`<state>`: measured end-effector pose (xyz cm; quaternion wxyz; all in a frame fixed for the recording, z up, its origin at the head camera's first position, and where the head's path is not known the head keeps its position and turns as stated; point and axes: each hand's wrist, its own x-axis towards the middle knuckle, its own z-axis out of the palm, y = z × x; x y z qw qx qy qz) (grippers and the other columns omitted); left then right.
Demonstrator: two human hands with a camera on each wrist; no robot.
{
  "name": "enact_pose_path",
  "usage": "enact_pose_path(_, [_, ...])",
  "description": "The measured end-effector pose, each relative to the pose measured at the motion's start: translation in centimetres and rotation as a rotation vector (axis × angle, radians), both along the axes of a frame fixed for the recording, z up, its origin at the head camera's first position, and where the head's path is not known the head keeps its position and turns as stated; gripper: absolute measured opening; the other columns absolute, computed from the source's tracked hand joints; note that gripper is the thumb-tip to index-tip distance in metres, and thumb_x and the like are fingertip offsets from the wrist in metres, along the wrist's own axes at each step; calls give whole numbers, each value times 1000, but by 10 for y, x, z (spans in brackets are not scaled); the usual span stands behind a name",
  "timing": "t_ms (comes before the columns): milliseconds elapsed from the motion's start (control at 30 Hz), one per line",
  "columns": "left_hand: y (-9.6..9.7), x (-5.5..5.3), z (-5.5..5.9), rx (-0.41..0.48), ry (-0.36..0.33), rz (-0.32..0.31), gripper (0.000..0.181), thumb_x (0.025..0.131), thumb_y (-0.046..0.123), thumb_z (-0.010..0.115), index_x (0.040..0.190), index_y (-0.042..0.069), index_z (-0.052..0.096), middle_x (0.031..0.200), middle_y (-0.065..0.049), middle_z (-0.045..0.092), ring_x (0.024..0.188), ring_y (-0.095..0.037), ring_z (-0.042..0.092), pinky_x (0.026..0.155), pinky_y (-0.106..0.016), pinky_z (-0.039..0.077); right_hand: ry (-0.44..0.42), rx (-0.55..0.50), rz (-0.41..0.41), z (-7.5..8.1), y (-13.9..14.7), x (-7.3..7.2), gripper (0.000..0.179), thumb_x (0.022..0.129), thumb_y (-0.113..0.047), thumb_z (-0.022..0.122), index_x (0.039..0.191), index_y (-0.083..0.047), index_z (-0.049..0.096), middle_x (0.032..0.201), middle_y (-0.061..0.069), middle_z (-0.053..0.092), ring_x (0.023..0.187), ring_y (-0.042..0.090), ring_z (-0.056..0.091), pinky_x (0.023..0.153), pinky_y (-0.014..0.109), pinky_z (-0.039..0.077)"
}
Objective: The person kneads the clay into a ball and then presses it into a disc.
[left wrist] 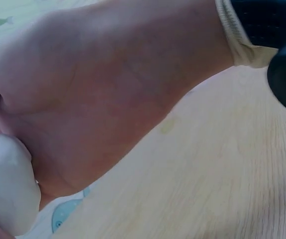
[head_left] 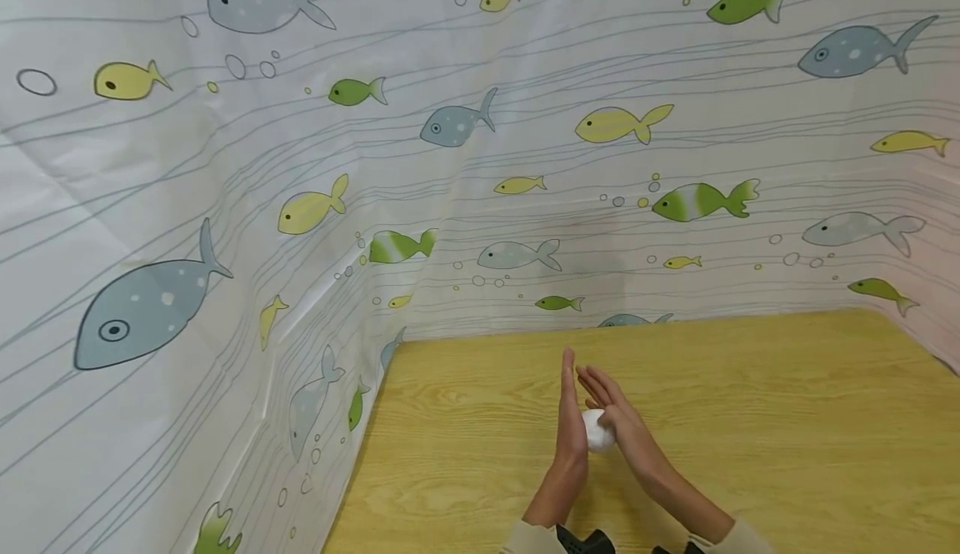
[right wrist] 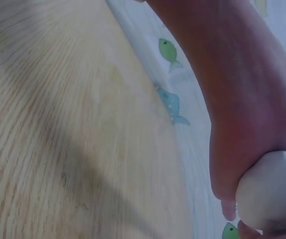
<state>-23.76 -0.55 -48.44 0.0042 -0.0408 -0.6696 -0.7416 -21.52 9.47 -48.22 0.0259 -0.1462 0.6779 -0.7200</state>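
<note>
A white, clay-like ball [head_left: 599, 431] sits between my two palms, over the wooden table. Faint creases mark the lump [left wrist: 7, 181] in the left wrist view. My left hand [head_left: 572, 421] stands upright with straight fingers, its palm against the ball's left side. From the right, my right hand [head_left: 624, 421] leans in with its fingers extended, and its thumb lies across the ball's edge. The right wrist view shows the rounded ball [right wrist: 272, 191] against the palm, part of it cut off by the frame.
The yellow wood-grain table [head_left: 750, 421] reaches back to a white sheet [head_left: 450, 62] printed with fish and wavy lines. This sheet also rises along the left and right sides. Dark wrist straps [head_left: 585, 541] sit at the cuffs of light sleeves [head_left: 738, 540].
</note>
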Motion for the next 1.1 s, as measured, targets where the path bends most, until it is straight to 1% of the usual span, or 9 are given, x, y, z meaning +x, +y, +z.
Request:
enact_pose_path(133, [-1,0,-1,25,2,12,59,112,49,17,166,25,17,176,-5,12,163,-40,4,126,-70,1,-52,44,-11,1,-3,2,65,102,-6,29,165,-6,14,172,16,20,158,31,24,105,4,34])
enact_pose_path(267, [0,-1,-2,18,23,6,60,112,49,16,166,23,17,176,-5,13,163,-37,3,126,-70,1,-101,84,-58,0,-4,1,56,112,-26,28,164,-6,21,172,16,22,160,34,20,109,5,30])
enact_pose_path(400, [2,-1,-5,5,9,11,60,112,49,16,166,23,17,176,-5,13,163,-36,5,127,-68,3,-109,109,-83,-2,-7,2,61,114,-41,24,164,-6,22,172,15,22,160,32,21,125,30,31])
enact_pose_path(500, [3,-1,-7,8,-2,10,60,113,48,16,166,22,17,176,-6,13,163,-36,5,128,-66,4,-86,93,-73,-2,-8,3,64,114,-43,19,164,-4,18,172,17,19,160,34,18,129,49,23])
enact_pose_path(600, [3,-2,-8,6,7,9,60,113,46,15,167,18,16,176,-8,12,163,-37,4,129,-65,3,-67,64,-69,-2,-8,5,65,114,-44,16,164,-3,16,173,19,17,160,36,16,127,29,29])
enact_pose_path(667, [4,-1,-8,-1,1,13,61,113,47,15,166,18,16,175,-9,13,163,-37,4,129,-65,3,-54,53,-71,0,-8,5,65,114,-44,15,164,-3,15,173,19,16,160,37,15,119,9,29])
enact_pose_path(733, [5,-1,-8,-4,-5,14,61,113,47,16,166,17,17,175,-9,13,163,-37,4,129,-65,2,-39,47,-75,1,-7,6,65,114,-43,15,165,-3,14,173,20,16,161,38,13,106,-4,23])
enact_pose_path(900, [8,3,-8,-20,-22,5,62,112,49,17,166,18,19,175,-7,15,163,-37,6,129,-64,2,16,59,-96,4,-6,6,64,114,-41,16,165,-2,13,172,22,15,160,44,11,102,-7,18])
enact_pose_path(1100, [12,7,-9,-50,17,-25,60,113,47,15,166,19,19,175,-5,16,163,-35,8,130,-62,4,70,77,-117,5,-2,1,63,115,-38,17,164,1,12,172,24,13,159,46,10,103,-8,17])
